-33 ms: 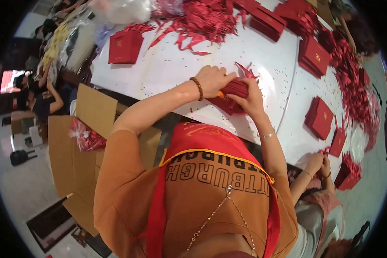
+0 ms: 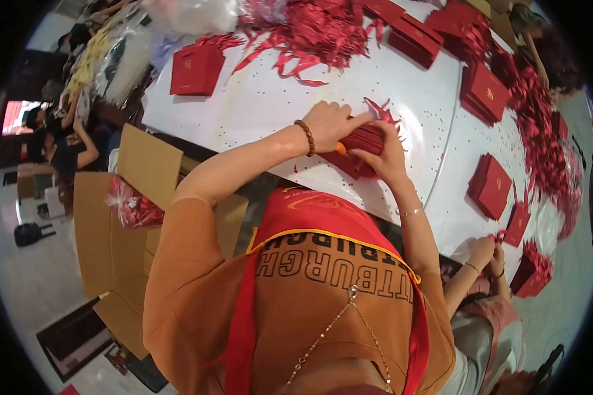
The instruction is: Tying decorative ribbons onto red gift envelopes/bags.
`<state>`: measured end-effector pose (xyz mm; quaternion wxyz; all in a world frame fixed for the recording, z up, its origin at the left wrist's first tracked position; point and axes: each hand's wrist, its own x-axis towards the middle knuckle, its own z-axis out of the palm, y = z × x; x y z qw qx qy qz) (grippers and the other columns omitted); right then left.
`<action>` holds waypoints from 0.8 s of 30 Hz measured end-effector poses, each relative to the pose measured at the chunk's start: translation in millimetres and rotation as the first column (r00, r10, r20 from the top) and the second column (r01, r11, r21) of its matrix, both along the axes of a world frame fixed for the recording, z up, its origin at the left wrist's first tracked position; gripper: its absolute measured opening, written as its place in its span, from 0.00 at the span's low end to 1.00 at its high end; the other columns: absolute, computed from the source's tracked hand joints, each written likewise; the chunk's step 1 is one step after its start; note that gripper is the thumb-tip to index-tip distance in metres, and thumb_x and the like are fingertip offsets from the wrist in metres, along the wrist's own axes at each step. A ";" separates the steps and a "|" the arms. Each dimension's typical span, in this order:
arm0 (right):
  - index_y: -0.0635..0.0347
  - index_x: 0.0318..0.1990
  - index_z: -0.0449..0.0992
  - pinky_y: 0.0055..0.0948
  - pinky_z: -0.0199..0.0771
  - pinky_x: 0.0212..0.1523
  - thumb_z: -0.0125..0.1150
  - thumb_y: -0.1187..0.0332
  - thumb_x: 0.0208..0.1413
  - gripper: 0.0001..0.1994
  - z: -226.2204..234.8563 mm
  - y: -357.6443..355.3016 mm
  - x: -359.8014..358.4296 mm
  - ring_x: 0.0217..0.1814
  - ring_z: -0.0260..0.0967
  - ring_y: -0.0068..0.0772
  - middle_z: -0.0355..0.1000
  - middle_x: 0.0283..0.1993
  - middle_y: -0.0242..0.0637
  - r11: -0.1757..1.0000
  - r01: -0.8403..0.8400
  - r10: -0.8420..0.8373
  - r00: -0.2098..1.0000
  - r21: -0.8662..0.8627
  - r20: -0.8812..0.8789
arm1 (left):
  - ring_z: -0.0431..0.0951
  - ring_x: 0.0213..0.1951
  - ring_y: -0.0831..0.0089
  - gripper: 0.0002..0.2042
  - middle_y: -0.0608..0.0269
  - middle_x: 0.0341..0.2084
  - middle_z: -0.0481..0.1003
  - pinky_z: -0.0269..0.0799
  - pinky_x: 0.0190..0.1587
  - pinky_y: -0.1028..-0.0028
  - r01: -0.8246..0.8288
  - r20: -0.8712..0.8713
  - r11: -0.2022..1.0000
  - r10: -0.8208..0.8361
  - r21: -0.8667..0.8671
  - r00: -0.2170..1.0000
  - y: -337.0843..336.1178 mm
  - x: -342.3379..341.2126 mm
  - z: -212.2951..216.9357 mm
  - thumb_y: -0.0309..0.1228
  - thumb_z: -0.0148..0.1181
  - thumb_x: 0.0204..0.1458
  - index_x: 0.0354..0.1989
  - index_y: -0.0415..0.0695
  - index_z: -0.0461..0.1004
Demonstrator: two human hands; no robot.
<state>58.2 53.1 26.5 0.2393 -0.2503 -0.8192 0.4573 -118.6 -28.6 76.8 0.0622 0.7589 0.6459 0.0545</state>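
My left hand (image 2: 334, 128) and my right hand (image 2: 389, 158) are closed around a bundle of flat dark-red paper bags (image 2: 364, 139) at the near edge of the white table. The bags lie edge up in a tight row, the left hand at their left end and the right at their right end. Red ribbon (image 2: 381, 112) sticks out beyond them. Below the bundle more red bags (image 2: 346, 164) rest on the table. Something small and orange (image 2: 340, 148) shows by my left fingers; its kind is unclear.
Red bag stacks lie on the table (image 2: 257, 112), at the far left (image 2: 197, 70) and along the right (image 2: 489, 187). A ribbon heap (image 2: 326, 33) covers the far middle. To my left stands an open cardboard box (image 2: 109, 237). At right, a co-worker's hands (image 2: 486, 257) hold a ribbon-handled bag (image 2: 518, 224).
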 end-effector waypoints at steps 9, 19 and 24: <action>0.66 0.63 0.29 0.38 0.41 0.65 0.78 0.54 0.18 0.68 -7.0 -8.7 -1.7 0.68 0.37 0.47 0.38 0.66 0.53 0.991 -0.029 0.015 0.994 -0.129 -0.106 | 0.73 0.27 0.62 0.47 0.60 0.27 0.70 0.68 0.31 0.67 0.012 0.058 0.993 -0.019 0.117 0.998 -12.4 3.5 0.3 0.39 0.69 0.27 0.62 0.51 0.51; 0.64 0.51 0.61 0.41 0.53 0.57 0.76 0.55 0.20 0.45 -52.3 11.9 9.9 0.58 0.57 0.45 0.63 0.48 0.46 0.995 -0.094 0.087 0.968 0.019 0.237 | 0.72 0.28 0.59 0.20 0.58 0.25 0.68 0.68 0.30 0.64 0.080 0.121 0.990 -0.093 0.113 0.988 -8.5 7.3 1.5 0.36 0.67 0.32 0.33 0.44 0.66; 0.62 0.50 0.62 0.43 0.56 0.53 0.75 0.57 0.22 0.42 -42.5 0.4 19.6 0.55 0.59 0.46 0.65 0.45 0.48 0.969 -0.026 0.001 0.995 0.244 0.101 | 0.72 0.28 0.59 0.21 0.58 0.25 0.68 0.68 0.31 0.64 0.037 0.079 0.996 -0.043 0.077 0.996 -10.1 10.6 -0.2 0.36 0.68 0.31 0.33 0.45 0.66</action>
